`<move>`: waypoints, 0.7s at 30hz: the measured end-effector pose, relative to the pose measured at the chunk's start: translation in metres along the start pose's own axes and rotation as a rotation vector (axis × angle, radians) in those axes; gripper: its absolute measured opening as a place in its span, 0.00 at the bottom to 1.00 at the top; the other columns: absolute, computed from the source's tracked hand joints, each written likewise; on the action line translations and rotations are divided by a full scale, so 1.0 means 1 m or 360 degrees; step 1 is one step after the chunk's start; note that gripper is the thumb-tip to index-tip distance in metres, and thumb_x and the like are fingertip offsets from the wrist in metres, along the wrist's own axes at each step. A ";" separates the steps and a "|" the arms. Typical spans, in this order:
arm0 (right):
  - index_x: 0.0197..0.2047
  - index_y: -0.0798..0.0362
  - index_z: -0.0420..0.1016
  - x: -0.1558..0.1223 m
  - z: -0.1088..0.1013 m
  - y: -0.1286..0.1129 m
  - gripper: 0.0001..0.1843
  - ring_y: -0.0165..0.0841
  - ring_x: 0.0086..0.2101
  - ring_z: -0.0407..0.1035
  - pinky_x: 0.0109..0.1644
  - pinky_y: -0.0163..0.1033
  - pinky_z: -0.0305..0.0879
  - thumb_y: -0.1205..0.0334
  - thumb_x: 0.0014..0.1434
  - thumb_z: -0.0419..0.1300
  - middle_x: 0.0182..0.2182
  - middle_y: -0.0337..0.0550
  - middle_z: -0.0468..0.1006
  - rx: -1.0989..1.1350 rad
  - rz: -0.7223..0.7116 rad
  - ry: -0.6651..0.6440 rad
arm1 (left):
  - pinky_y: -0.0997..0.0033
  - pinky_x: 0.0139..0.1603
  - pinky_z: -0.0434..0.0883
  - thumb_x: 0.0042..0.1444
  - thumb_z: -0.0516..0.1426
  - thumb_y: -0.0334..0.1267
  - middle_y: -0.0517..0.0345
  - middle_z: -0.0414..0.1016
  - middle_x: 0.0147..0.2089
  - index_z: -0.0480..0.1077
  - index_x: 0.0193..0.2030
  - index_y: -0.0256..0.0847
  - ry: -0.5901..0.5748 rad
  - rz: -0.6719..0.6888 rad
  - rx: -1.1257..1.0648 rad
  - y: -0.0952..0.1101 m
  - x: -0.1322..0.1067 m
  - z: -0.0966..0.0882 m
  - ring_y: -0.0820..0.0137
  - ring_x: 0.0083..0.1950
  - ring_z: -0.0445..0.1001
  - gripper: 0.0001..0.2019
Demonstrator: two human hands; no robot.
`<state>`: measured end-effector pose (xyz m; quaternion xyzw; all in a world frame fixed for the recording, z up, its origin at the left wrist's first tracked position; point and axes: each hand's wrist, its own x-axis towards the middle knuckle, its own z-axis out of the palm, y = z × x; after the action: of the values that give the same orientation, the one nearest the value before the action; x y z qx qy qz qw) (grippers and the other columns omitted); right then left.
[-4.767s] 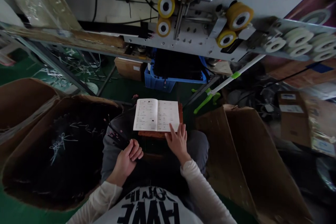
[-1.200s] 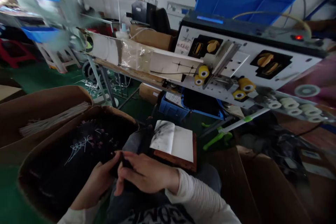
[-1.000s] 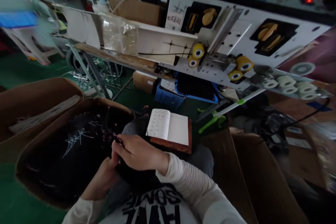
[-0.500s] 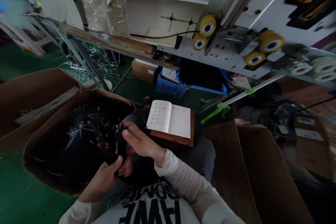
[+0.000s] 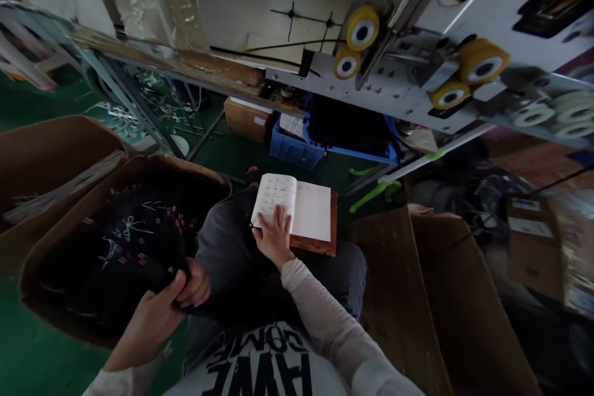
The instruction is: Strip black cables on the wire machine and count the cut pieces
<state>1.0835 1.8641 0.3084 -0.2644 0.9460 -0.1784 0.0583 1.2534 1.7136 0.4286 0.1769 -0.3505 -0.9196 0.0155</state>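
The person's left hand [image 5: 167,304] is gripping a black bundle [image 5: 139,273] of thin strips. The fingers are curling tightly over it and the thumb is pressing on it from the near side. The left forearm, in a pale sleeve, is running up from the bottom edge, and the wrist is turning slightly outward. The bundle is sitting at the near rim of a cardboard box [image 5: 55,241], just beside the person's left knee. This box is holding many more black strips with small white and pink pieces among them.

A little further away, the right arm is bending at the elbow and reaching forward over the lap. The right hand [image 5: 273,236] is lying flat, palm down. Its fingers are a little spread and are resting on the left page of an open notebook [image 5: 309,213]. The notebook is lying on a red-brown board [image 5: 320,245] on the person's right knee.

On the right side, another cardboard box [image 5: 440,297] is standing on the green floor [image 5: 28,352]. Beyond the knees, a blue crate [image 5: 290,150] is sitting under the surface [image 5: 218,71], and a green-handled tool [image 5: 371,193] is lying near it. Farthest away, a grey machine [image 5: 408,83] is carrying yellow rollers [image 5: 362,28] and, more to the right, white rollers [image 5: 533,114].
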 end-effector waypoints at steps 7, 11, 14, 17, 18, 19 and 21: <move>0.65 0.59 0.54 -0.001 0.002 0.009 0.33 0.49 0.66 0.33 0.65 0.59 0.35 0.51 0.62 0.52 0.67 0.58 0.46 0.0050 -0.0033 0.0101 | 0.75 0.24 0.57 0.60 0.52 0.43 0.66 0.43 0.20 0.69 0.32 0.39 0.0019 0.0006 0.0060 0.008 -0.002 0.009 0.79 0.20 0.47 0.12; 0.66 0.57 0.49 -0.021 -0.007 0.050 0.31 0.45 0.65 0.38 0.63 0.55 0.49 0.51 0.64 0.47 0.66 0.58 0.47 0.0318 0.0196 0.0464 | 0.75 0.24 0.57 0.60 0.52 0.45 0.67 0.42 0.21 0.68 0.32 0.38 0.0087 0.0034 0.0096 0.012 -0.004 0.014 0.79 0.20 0.46 0.12; 0.64 0.59 0.52 -0.052 -0.013 0.103 0.31 0.48 0.63 0.45 0.61 0.57 0.52 0.48 0.64 0.45 0.62 0.64 0.53 0.0473 0.0521 0.0716 | 0.76 0.24 0.57 0.60 0.52 0.44 0.67 0.42 0.21 0.68 0.33 0.39 0.0100 0.0088 0.0062 0.017 -0.004 0.016 0.79 0.21 0.45 0.11; 0.63 0.58 0.54 -0.078 -0.023 0.144 0.32 0.51 0.62 0.47 0.59 0.59 0.53 0.47 0.61 0.48 0.60 0.63 0.55 0.0456 0.0738 0.0833 | 0.76 0.25 0.57 0.60 0.53 0.43 0.67 0.42 0.21 0.67 0.34 0.39 0.0095 0.0141 0.0074 0.023 -0.002 0.021 0.79 0.21 0.46 0.10; 0.63 0.57 0.54 -0.082 -0.027 0.151 0.32 0.51 0.62 0.48 0.59 0.59 0.54 0.48 0.61 0.50 0.60 0.63 0.55 0.0432 0.0767 0.0871 | 0.76 0.25 0.58 0.59 0.53 0.44 0.67 0.43 0.21 0.67 0.33 0.38 0.0102 0.0153 0.0105 0.025 -0.001 0.024 0.79 0.21 0.46 0.10; 0.63 0.56 0.54 -0.084 -0.031 0.154 0.31 0.51 0.61 0.49 0.58 0.60 0.54 0.48 0.61 0.51 0.60 0.62 0.55 0.0400 0.0760 0.0908 | 0.77 0.25 0.58 0.59 0.54 0.44 0.66 0.43 0.21 0.67 0.33 0.38 0.0114 0.0168 0.0138 0.028 0.000 0.028 0.79 0.21 0.47 0.10; 0.61 0.55 0.57 -0.082 -0.038 0.151 0.28 0.50 0.61 0.50 0.59 0.60 0.53 0.51 0.61 0.52 0.60 0.60 0.57 0.0327 0.0624 0.0958 | 0.77 0.24 0.59 0.57 0.55 0.44 0.66 0.44 0.21 0.67 0.33 0.38 0.0136 0.0217 0.0194 0.034 0.001 0.033 0.79 0.21 0.48 0.10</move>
<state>1.0732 2.0388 0.2898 -0.0068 0.9306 -0.3275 -0.1631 1.2376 1.7085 0.4733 0.1923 -0.4162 -0.8849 0.0824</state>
